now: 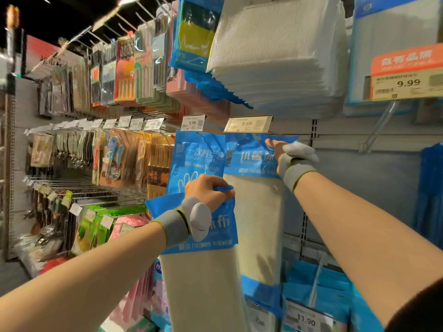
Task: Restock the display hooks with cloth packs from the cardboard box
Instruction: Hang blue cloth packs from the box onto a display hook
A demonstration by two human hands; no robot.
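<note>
My left hand grips the blue top edge of a cloth pack, a long pack with a blue header and pale cloth below, held low in front of the shelf wall. My right hand pinches the blue header of a second cloth pack just under the display hook with the 9.99 price tag. That pack hangs straight down behind the one in my left hand. Both wrists wear grey bands. The cardboard box is out of view.
White cloth stacks hang on the hook row above. A blue glove pack hangs to the left of the hook. Bare grey back panel lies to the right. More blue packs and an 11.90 tag sit below. Utensil packs fill the left racks.
</note>
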